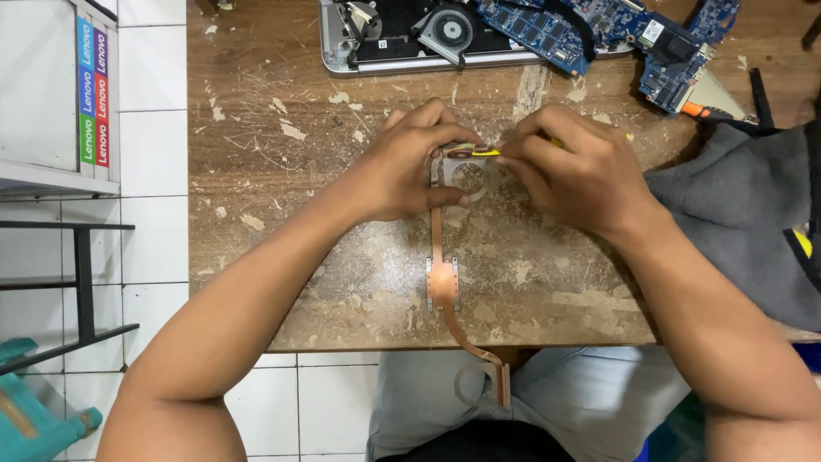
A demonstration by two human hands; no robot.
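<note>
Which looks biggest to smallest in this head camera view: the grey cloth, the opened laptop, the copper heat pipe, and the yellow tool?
1. Grey cloth, though partly cut off by the frame.
2. Opened laptop, also cut off at the top, so these two are unsure.
3. Copper heat pipe.
4. Yellow tool, mostly hidden by the hands.

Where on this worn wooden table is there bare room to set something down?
Bare table lies left of the left hand, up to the opened laptop, and between the copper heat pipe and the grey cloth. It is crowded at top right, around the blue circuit board.
</note>
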